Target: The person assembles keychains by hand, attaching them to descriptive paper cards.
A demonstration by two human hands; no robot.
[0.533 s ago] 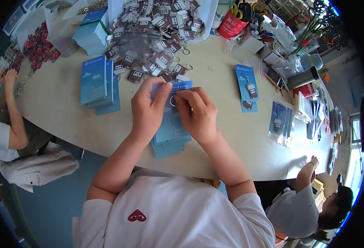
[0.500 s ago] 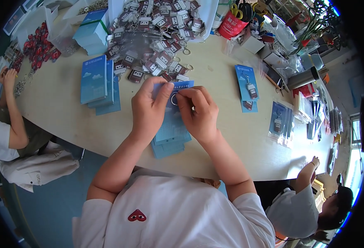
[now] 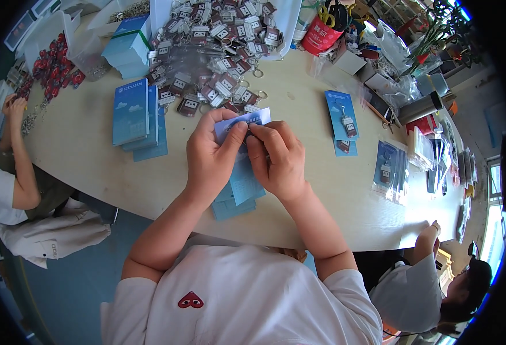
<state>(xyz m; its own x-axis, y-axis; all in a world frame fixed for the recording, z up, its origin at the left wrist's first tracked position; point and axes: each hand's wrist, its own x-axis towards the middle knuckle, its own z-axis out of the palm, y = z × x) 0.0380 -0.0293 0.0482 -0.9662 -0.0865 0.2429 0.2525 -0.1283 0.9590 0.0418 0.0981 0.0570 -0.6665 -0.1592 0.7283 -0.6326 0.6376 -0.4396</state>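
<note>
My left hand [image 3: 211, 150] grips a blue printed card [image 3: 247, 185] near its top edge, thumb in front. The fingertips of my right hand [image 3: 280, 156] are pinched together at the same top part, against the left thumb. A metal key ring seen there a moment earlier is now mostly hidden by the fingers. Below the held card, other blue cards [image 3: 230, 211] lie on the table. Just beyond my hands spreads a heap of brown-and-white keychains [image 3: 224, 84], spilling from a white tray [image 3: 290, 29].
Stacked blue cards [image 3: 131, 115] stand at left, with a banded stack [image 3: 127, 49] behind. Cards with keychains attached [image 3: 334, 106] and bagged ones [image 3: 384, 169] lie at right. A red scissors holder [image 3: 322, 37] stands at the back. One person [image 3: 20, 167] sits left, another [image 3: 414, 287] right.
The card's top has tilted up and its lower end has swung slightly right. My right fingertips have moved up and closed over the key ring, which was plainly visible before.
</note>
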